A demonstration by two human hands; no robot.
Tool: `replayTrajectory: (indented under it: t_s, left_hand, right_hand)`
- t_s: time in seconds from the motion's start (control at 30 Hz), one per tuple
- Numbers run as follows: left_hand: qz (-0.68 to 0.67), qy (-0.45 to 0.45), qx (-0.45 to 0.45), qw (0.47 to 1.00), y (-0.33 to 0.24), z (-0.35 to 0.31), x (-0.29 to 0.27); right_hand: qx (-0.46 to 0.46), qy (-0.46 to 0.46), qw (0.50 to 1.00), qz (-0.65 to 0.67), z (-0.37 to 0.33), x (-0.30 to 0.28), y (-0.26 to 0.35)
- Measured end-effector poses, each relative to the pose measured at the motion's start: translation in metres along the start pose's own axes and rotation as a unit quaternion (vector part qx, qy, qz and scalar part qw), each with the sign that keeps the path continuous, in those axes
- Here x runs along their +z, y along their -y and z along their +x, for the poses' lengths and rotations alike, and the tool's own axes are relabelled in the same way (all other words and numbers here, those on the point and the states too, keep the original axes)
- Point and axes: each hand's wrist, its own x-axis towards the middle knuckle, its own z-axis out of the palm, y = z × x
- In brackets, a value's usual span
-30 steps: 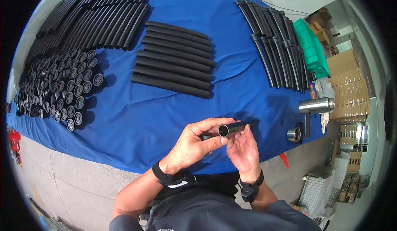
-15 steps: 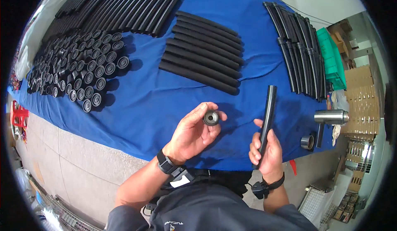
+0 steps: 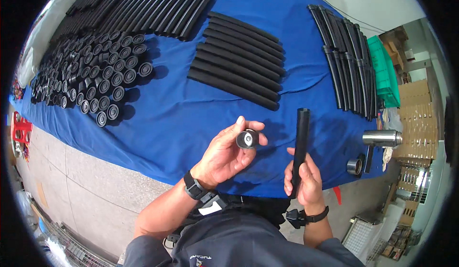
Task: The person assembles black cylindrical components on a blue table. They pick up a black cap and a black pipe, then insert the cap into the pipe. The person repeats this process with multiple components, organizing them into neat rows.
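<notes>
My left hand [image 3: 229, 147] is closed round a small black round cap [image 3: 247, 139], with its hollow end turned up toward me and a pale ring showing inside. In my right hand [image 3: 306, 178] is a black tube [image 3: 301, 135], gripped near its lower end and standing almost upright. The tube's top end looks open. The cap and tube are apart, both held over the near edge of the blue cloth [image 3: 162, 104]. Ahead of my hands lies a row of black foam-like tubes [image 3: 236, 59].
Many black caps [image 3: 103, 73] cluster at the left, below stacked black tubes [image 3: 158, 11]. Tubes with fitted ends [image 3: 344, 59] lie at the right beside a green crate [image 3: 385, 71]. A steel flask [image 3: 381, 137] and a tape roll [image 3: 354, 166] are near the right edge.
The tube in my right hand has shifted left and straightened toward upright. In my left hand the cap has tilted, so that its hollow inside shows more.
</notes>
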Motion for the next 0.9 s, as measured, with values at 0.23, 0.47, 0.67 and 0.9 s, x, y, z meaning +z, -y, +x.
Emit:
replayTrajectory:
  t_s: [0.23, 0.47, 0.67, 0.9]
  left_hand:
    - [0.156, -0.054, 0.151, 0.975, -0.013, 0.019, 0.018]
    - [0.255, -0.048, 0.219, 0.941, 0.008, 0.037, 0.047]
    - [0.191, -0.104, 0.242, 0.945, 0.032, 0.047, 0.053]
    - [0.215, -0.106, 0.205, 0.949, 0.057, 0.068, 0.056]
  right_hand:
    - [0.02, 0.087, 0.993, -0.081, -0.005, 0.017, 0.003]
    - [0.074, 0.105, 0.968, -0.216, -0.003, 0.011, 0.01]
    - [-0.02, 0.046, 0.961, -0.271, -0.014, 0.01, -0.001]
    - [0.076, 0.007, 0.971, -0.226, -0.033, 0.008, 0.001]
